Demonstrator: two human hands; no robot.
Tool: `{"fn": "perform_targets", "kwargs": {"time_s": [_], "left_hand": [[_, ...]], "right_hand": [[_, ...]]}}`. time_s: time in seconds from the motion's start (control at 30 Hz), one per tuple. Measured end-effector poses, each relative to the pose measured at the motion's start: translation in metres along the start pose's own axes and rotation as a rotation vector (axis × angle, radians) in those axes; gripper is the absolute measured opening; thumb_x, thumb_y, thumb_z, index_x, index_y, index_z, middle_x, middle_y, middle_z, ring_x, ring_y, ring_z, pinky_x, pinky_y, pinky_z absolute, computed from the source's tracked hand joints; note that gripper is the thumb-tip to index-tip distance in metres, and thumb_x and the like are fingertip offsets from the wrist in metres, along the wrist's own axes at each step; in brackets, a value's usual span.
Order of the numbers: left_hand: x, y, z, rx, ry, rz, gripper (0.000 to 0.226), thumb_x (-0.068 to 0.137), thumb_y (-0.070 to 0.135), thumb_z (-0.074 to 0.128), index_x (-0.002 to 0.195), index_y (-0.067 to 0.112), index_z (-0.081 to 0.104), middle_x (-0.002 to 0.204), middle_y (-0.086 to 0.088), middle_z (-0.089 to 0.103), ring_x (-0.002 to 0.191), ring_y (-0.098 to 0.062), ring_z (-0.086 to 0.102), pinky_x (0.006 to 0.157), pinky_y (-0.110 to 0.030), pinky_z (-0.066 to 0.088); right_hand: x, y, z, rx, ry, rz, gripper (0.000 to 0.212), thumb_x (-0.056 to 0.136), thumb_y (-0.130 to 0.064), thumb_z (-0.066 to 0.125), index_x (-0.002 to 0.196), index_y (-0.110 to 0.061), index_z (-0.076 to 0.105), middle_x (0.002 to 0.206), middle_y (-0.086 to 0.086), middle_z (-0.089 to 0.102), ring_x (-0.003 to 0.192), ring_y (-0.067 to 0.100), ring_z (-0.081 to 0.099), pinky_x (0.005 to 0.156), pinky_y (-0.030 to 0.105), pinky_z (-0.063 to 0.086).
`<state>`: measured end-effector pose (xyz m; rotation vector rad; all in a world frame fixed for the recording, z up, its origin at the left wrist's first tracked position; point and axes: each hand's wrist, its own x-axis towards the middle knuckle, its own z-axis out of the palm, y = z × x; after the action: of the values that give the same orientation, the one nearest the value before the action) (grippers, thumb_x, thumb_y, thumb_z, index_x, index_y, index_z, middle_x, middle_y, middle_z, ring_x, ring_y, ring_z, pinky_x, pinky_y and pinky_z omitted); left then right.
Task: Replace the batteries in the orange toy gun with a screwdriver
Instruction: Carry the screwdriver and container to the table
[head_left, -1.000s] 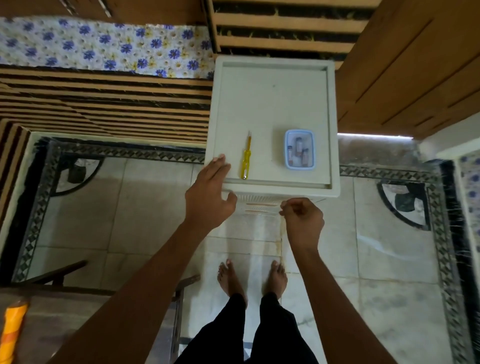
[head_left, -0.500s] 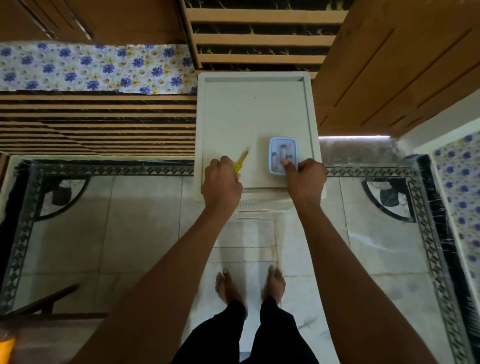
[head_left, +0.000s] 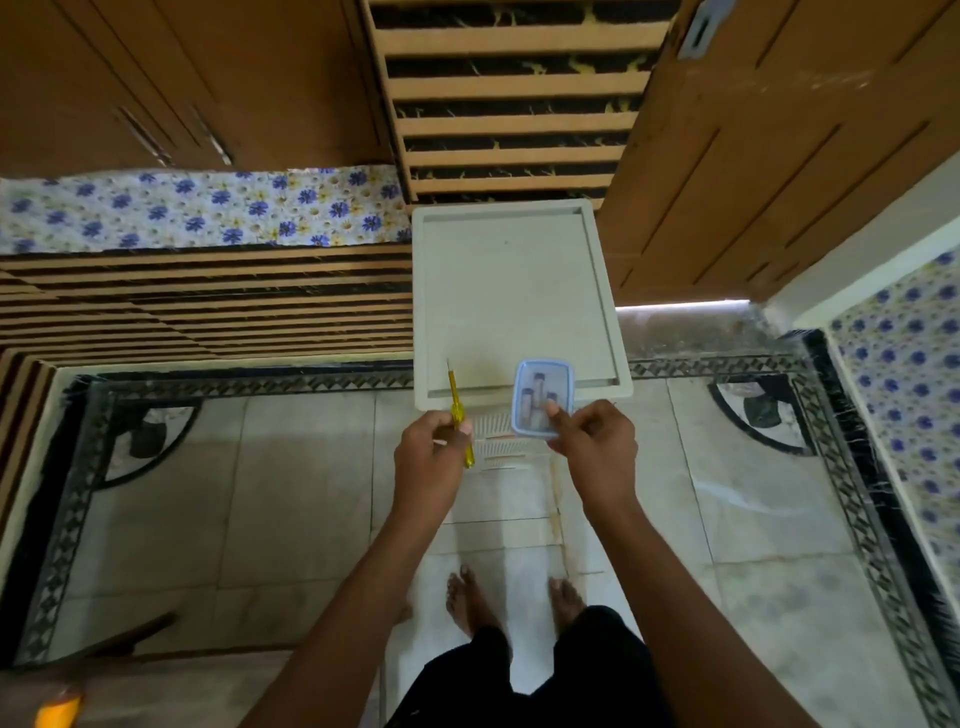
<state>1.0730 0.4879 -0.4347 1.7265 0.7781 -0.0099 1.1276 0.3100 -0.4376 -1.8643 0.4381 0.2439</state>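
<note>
My left hand grips a yellow screwdriver by its clear handle, with the thin shaft pointing away over the front edge of the white cabinet top. My right hand pinches a small blue-rimmed clear box that holds several batteries, lifted at the cabinet's front edge. An orange thing, perhaps the toy gun, shows only as a blurred tip at the bottom left corner.
The white cabinet stands against a slatted wooden bed frame with a flowered sheet. Wooden doors rise on the right. A tiled floor with a dark patterned border lies below, and my bare feet stand on it.
Both hands reached onto the cabinet top, took hold of the screwdriver and the battery box, and have now lifted them back toward me past the front edge.
</note>
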Motion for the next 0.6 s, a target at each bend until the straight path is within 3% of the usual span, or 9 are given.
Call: {"fn": "perform_targets", "kwargs": {"time_s": [0.13,0.4,0.53,0.6], "left_hand": [[-0.051,-0.004,-0.011,-0.051,0.005,-0.032,0.009,0.097,0.024,0.07,0.097,0.016,0.075,0.093,-0.01,0.076,0.087,-0.028,0.072,0.07,-0.036,0.059],[-0.199,-0.012,-0.02,-0.207,0.23,-0.022,0.003,0.092,0.015,0.076,0.09,0.014,0.074,0.086,-0.013,0.075,0.071,-0.014,0.068,0.057,-0.021,0.053],[-0.269,-0.028,-0.019,-0.317,0.37,-0.082,0.002,0.092,0.01,0.075,0.092,0.008,0.074,0.08,-0.011,0.073,0.07,-0.02,0.065,0.054,-0.023,0.053],[-0.299,-0.04,-0.019,-0.369,0.43,-0.114,0.015,0.091,0.009,0.076,0.08,0.02,0.076,0.073,-0.007,0.071,0.067,-0.02,0.063,0.054,-0.027,0.052]], "right_hand": [[-0.051,-0.007,-0.023,0.147,-0.096,-0.046,0.035,0.086,-0.027,0.085,0.082,-0.004,0.057,0.086,0.02,0.073,0.087,0.029,0.077,0.073,0.049,0.066],[-0.125,-0.006,-0.085,0.162,-0.357,-0.188,0.027,0.088,-0.018,0.083,0.086,-0.006,0.059,0.087,0.017,0.076,0.089,0.026,0.078,0.076,0.05,0.066],[-0.162,0.008,-0.104,0.113,-0.451,-0.212,0.026,0.088,-0.017,0.083,0.087,-0.005,0.06,0.09,0.018,0.075,0.088,0.026,0.077,0.076,0.053,0.065],[-0.182,0.014,-0.11,0.116,-0.49,-0.213,0.027,0.088,-0.014,0.082,0.088,0.0,0.059,0.088,0.019,0.074,0.087,0.025,0.077,0.075,0.051,0.065]]}}
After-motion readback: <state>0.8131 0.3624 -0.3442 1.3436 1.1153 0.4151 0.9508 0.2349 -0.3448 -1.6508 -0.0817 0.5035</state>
